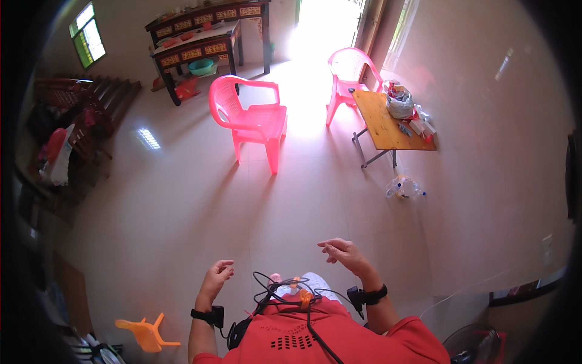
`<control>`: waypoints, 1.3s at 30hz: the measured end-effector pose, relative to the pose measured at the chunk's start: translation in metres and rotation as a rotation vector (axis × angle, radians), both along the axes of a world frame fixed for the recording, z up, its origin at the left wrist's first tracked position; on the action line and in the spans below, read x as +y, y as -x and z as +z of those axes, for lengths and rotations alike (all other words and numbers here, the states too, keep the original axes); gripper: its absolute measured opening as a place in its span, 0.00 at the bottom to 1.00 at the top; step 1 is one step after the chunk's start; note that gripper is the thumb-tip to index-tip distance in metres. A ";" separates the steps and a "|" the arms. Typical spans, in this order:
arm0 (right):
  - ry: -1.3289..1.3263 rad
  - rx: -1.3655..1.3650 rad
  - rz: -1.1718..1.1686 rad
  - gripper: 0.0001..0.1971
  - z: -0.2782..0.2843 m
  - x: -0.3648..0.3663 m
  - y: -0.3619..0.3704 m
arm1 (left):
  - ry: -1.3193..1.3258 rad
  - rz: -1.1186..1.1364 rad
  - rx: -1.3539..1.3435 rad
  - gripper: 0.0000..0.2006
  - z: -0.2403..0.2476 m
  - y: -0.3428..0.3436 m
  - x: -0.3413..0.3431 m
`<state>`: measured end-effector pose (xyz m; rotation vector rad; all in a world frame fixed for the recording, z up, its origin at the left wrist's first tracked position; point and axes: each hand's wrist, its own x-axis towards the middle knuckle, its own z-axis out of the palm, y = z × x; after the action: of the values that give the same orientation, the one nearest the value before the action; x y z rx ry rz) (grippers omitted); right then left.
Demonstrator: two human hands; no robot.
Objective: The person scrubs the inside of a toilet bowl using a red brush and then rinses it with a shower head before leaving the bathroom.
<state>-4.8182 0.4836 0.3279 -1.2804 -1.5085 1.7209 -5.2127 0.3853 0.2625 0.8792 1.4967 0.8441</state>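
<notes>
My left hand (217,278) is raised in front of my body at the lower middle, fingers loosely bent and apart, with nothing in it. Farther right, my right hand (341,251) hangs in the air, its index finger stretched out and the others half curled. It too is without any object. Each wrist wears a black strap with a small box. Between the hands, black cables (262,294) loop in front of my red shirt (291,333), and an orange clip (305,298) sits on them. Neither hand touches the cables.
Ahead stand a pink plastic armchair (257,121) and a second pink chair (348,67). A wooden folding table (382,124) carries a plastic bag (399,104); plastic bottles (405,188) lie below. An orange stool (145,333) lies at lower left. A carved dark table (200,51) stands far back.
</notes>
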 end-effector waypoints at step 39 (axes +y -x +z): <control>-0.043 0.005 0.871 0.22 -0.013 0.309 0.322 | -0.031 0.640 0.146 0.20 0.005 0.116 0.050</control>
<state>-5.1407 0.7927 0.3146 -0.5946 -2.2827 2.1466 -5.3291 0.4351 0.2678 0.4825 1.9366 1.2857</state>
